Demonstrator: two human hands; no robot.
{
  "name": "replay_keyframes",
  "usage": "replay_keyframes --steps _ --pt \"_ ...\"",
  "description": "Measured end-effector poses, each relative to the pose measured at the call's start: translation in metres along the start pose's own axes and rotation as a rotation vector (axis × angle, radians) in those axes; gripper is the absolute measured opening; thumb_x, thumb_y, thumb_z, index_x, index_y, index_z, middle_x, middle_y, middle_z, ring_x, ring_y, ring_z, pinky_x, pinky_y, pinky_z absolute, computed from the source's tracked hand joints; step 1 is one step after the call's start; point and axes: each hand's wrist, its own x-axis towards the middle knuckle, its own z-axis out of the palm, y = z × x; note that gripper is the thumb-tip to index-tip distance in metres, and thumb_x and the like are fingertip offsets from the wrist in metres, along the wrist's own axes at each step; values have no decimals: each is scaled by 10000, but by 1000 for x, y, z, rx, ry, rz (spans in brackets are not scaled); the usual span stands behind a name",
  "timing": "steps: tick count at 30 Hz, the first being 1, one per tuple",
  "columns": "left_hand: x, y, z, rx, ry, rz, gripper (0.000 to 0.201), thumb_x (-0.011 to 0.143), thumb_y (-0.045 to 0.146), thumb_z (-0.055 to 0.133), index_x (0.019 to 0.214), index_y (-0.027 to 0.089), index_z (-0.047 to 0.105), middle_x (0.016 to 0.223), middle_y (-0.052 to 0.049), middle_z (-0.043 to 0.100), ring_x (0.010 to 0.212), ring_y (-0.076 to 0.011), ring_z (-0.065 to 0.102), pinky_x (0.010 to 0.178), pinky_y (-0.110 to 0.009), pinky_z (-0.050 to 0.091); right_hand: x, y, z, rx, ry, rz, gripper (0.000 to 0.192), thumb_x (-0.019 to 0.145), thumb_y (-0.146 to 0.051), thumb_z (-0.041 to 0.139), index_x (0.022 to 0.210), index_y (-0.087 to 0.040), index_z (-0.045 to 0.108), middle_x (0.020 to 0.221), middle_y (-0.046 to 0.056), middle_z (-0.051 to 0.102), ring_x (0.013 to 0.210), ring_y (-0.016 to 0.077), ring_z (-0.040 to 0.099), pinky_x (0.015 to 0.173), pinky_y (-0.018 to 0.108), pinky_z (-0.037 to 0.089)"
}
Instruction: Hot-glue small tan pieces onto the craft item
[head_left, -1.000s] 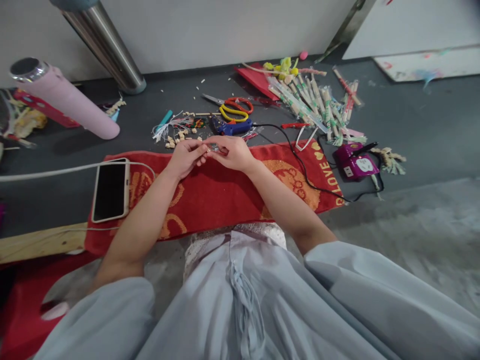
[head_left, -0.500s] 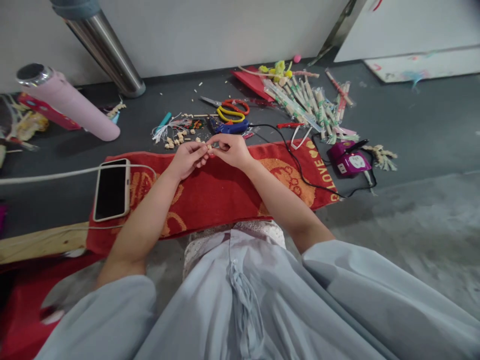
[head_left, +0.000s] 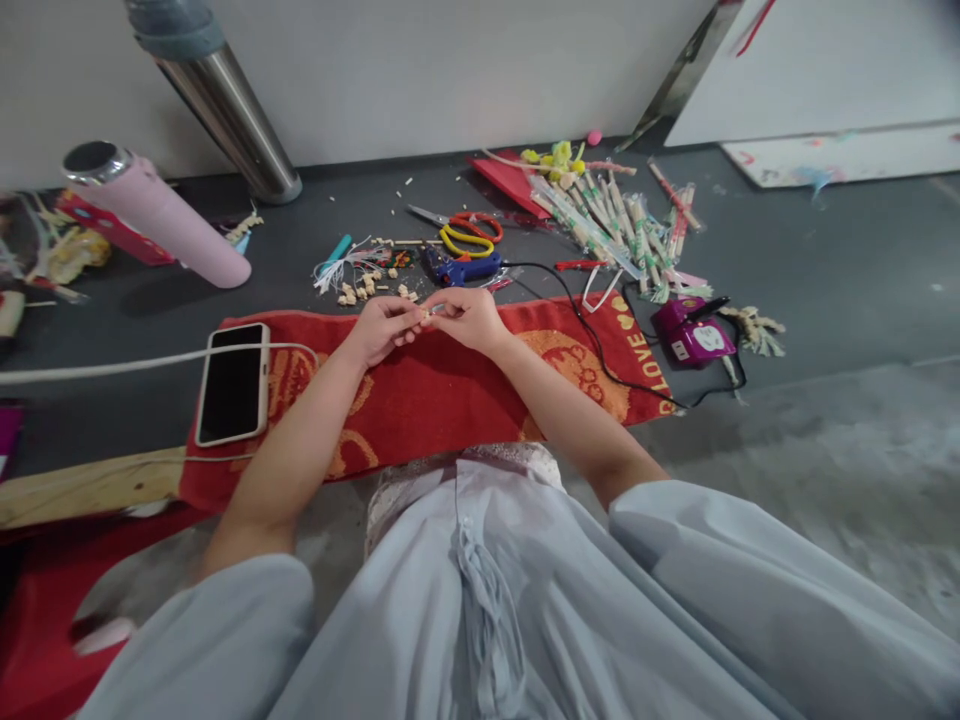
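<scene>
My left hand (head_left: 381, 327) and my right hand (head_left: 466, 316) meet fingertip to fingertip over the far edge of a red towel (head_left: 442, 385). Between the fingertips they pinch a tiny pale bead-like piece (head_left: 427, 315), too small to make out further. Just beyond the hands lie several small cream beads (head_left: 358, 290) on the dark floor, beside a tuft of white threads (head_left: 335, 268).
A phone (head_left: 234, 383) lies on the towel's left end with a white cable. Scissors (head_left: 459, 228), a blue glue gun (head_left: 463, 267), wrapped sticks (head_left: 615, 215), a purple device (head_left: 688, 332) and a pink bottle (head_left: 161, 213) lie on the floor. A metal leg (head_left: 225, 100) stands behind.
The hands stay joined on the small piece with slight finger shifts. The view has tilted and moved a little, so everything sits slightly lower and to the right.
</scene>
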Motion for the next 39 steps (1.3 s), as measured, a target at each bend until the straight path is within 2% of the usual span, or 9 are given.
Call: replay_keyframes --steps 5,8,11,14,16,19,24,30,39 --pt "-2 3 3 -80 24 -29 374 462 385 889 636 136 671 506 17 612 380 -32 507 332 -126 322 2 -11 -12 -56 -53 -64 214 818 -319 634 939 -153 694 534 -87 384 502 68 297 533 218 289" --pt "-2 3 4 -146 70 -55 367 486 376 874 634 145 631 489 36 588 372 -30 491 326 -125 298 10 -16 -32 -112 -101 -75 232 867 -307 553 975 -150 687 601 -39 528 516 80 382 544 221 320" --pt "0 3 3 -215 134 -36 331 526 351 842 657 159 606 479 55 569 375 -30 482 336 -127 298 24 -13 -52 -368 -92 47 223 857 -188 495 936 -155 701 797 53 671 655 137 526 665 269 408" --pt "0 2 2 -271 147 27 299 566 339 799 661 167 574 481 66 552 385 -28 472 355 -131 301 36 -4 -63 -667 -92 189 329 804 -91 466 1042 -144 687 972 125 681 901 234 576 848 363 431" --pt "-1 3 2 -292 143 61 296 583 345 779 657 168 553 487 65 549 389 -28 467 360 -135 301 41 1 -62 -792 -129 230 423 795 -53 434 1144 -140 657 1050 153 651 1013 272 549 909 404 412" --pt "-2 3 2 -306 125 73 298 595 356 769 657 169 544 485 59 549 375 -32 449 353 -147 287 43 6 -54 -873 -166 261 488 795 -40 421 1218 -156 632 1127 172 594 1093 309 495 906 432 404" --pt "-1 5 1 -318 126 68 279 607 350 755 658 170 548 477 58 535 365 -30 422 358 -152 278 42 9 -45 -932 -176 284 466 799 -84 463 1228 -166 625 1163 185 537 1123 334 442 899 461 390" --pt "-1 7 0 -329 134 50 273 599 337 763 655 166 559 472 57 538 365 -35 426 361 -156 286 42 15 -47 -947 -212 268 475 834 -117 468 1284 -202 596 1169 173 514 1133 339 435 898 459 388" --pt "-1 2 0 -286 112 41 247 617 335 758 695 162 601 487 47 567 371 -39 441 360 -157 285 39 10 -49 -994 -223 220 363 876 -125 426 1192 -169 599 1191 176 503 1133 333 443 904 462 386"
